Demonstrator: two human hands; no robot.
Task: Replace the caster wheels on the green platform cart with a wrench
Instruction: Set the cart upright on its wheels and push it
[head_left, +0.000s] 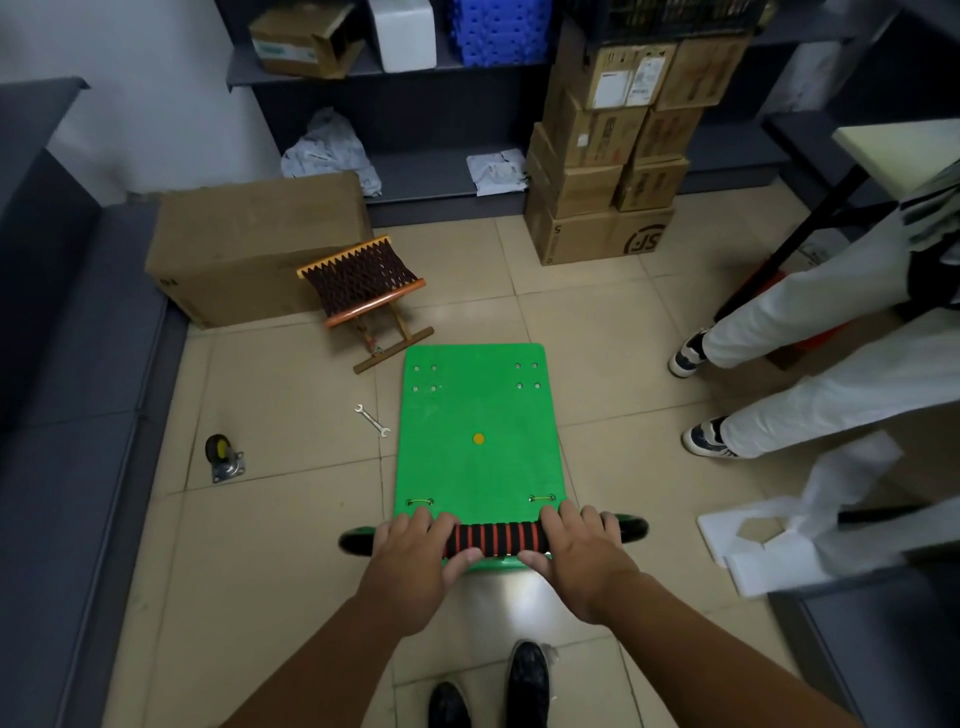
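The green platform cart (475, 415) stands upright on the tiled floor, its deck facing up with bolt heads showing near the far corners. Both hands hold its black-and-red foam handle (496, 540) at the near end. My left hand (415, 551) grips the handle's left part, my right hand (576, 551) grips its right part. A silver open-end wrench (372, 420) lies on the floor just left of the deck. A loose caster wheel (223, 457) with a yellow hub and steel plate stands farther left. The cart's own wheels are hidden under the deck.
A small folding stool (369, 291) stands beyond the cart's far left corner, with a large cardboard box (249, 249) behind it. Stacked cartons (608, 171) and shelving fill the back. A person in white trousers (810, 364) stands at right. White foam pieces (763, 540) lie near right.
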